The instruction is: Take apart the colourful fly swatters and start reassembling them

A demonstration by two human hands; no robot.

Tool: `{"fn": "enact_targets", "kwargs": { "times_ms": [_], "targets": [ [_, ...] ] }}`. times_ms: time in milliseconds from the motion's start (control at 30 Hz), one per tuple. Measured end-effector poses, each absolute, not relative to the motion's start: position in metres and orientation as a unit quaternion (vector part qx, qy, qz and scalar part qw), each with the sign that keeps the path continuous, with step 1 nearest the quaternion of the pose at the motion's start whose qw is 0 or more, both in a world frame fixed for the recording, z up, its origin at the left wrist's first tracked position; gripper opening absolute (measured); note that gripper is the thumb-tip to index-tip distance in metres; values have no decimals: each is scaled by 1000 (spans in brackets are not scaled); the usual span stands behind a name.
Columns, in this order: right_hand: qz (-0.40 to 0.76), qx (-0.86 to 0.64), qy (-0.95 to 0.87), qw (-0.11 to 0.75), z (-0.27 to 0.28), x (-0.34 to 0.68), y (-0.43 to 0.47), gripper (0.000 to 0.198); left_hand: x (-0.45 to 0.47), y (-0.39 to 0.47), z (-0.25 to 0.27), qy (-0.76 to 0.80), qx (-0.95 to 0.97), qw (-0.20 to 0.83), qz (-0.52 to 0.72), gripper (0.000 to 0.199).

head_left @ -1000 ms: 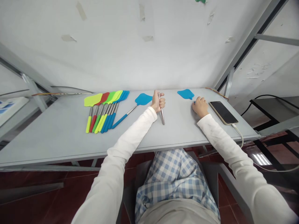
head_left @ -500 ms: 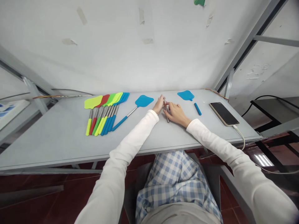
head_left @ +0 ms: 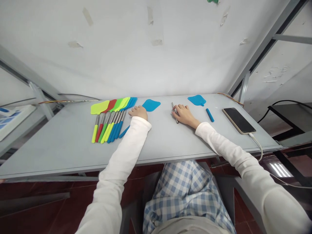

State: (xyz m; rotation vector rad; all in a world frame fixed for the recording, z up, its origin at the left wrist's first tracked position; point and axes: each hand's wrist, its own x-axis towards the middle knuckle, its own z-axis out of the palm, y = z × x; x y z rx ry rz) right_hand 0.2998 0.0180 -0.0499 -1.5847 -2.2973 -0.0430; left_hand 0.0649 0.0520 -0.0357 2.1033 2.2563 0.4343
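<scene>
My left hand [head_left: 138, 112] lies over the metal shaft of a blue fly swatter [head_left: 151, 105], fingers curled down around it. The blue blade shows beyond my knuckles and part of the blue handle shows below my hand; the shaft is hidden. My right hand [head_left: 184, 114] grips a short silver metal rod [head_left: 173, 106] against the table, its two ends sticking out past the fingers. Farther right lie a loose blue swatter blade [head_left: 197, 100] and a loose blue handle grip [head_left: 210, 115], neither touched.
At the left a row of fly swatters [head_left: 99, 107], yellow, red, green and blue, lies overlapping. A phone [head_left: 239, 120] with a white cable [head_left: 256, 141] rests at the right of the grey table [head_left: 60, 146]. A white wall stands behind.
My left hand has left the metal rod and moved left onto the blue fly swatter. My right hand stays at the rod, its fingers now lying over it. The view has shifted slightly.
</scene>
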Motion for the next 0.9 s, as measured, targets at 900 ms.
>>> {"fn": "enact_targets", "kwargs": {
  "times_ms": [900],
  "targets": [
    [-169, -523, -800, 240, -17, 323, -2, 47, 107, 38, -28, 457, 732, 243, 444, 4]
  ]
}}
